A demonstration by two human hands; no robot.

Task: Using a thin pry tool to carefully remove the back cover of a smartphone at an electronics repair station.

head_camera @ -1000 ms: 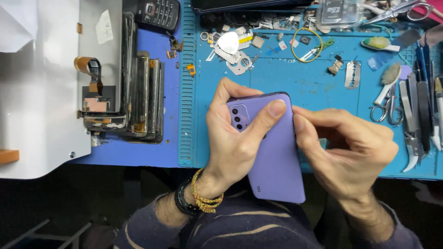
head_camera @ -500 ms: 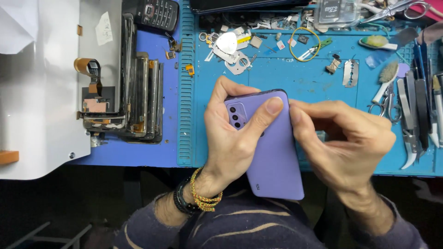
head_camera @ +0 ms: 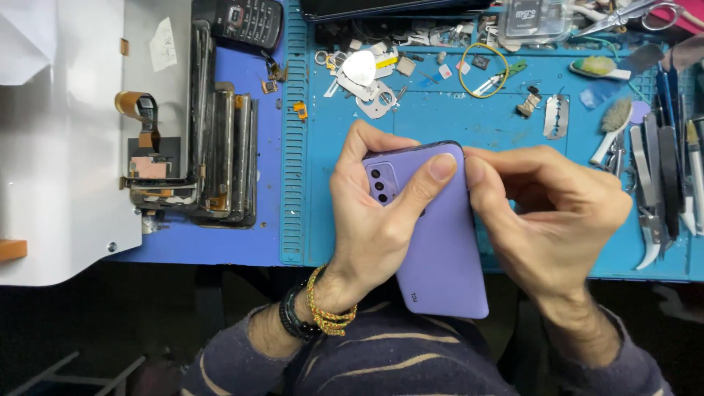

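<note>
Phone: lilac smartphone (head_camera: 440,242), back cover up, camera cluster at the top left, held over the near edge of the blue repair mat (head_camera: 455,121); lower end hanging past the mat toward the striped sleeves.
Left hand (head_camera: 378,220): grip closed on the phone, wrapped round its left edge, thumb laid across the back up to the top right corner.
Right hand (head_camera: 550,220): grip closed on the phone's right edge, thumb tip pressed at the top right corner, just beside the left thumb.
Change: phone and both hands in nearly the same place as half a second ago; since a second ago, raised slightly up the mat, right thumb closer to the corner.
Above the phone: white guitar-pick opener (head_camera: 360,67), yellow rubber band (head_camera: 480,70), razor blade (head_camera: 555,116), small metal parts.
Right of the phone: brush (head_camera: 610,128), tweezers and blades in a row (head_camera: 660,169).
Left of the phone: stack of bare phone frames (head_camera: 220,158), black keypad phone (head_camera: 246,20) beyond it.
</note>
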